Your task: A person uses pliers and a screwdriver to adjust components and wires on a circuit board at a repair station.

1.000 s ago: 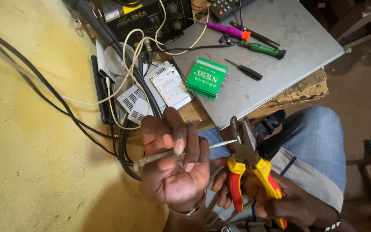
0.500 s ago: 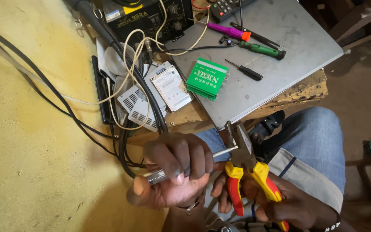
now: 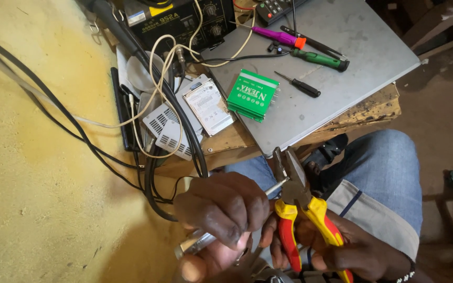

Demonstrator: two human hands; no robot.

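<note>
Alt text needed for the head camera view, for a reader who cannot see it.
A left hand grips a thin silver metal rod while the right hand holds red-and-yellow-handled pliers at its tip. Beyond them, a grey metal sheet carries a green box and screwdrivers, with tangled cables alongside.

The left hand (image 3: 221, 209) sits low in the centre of the frame, fingers curled tight into a fist, knuckles up. The right hand (image 3: 336, 251) lies at lower right, palm up, fingers wrapped closed.
</note>
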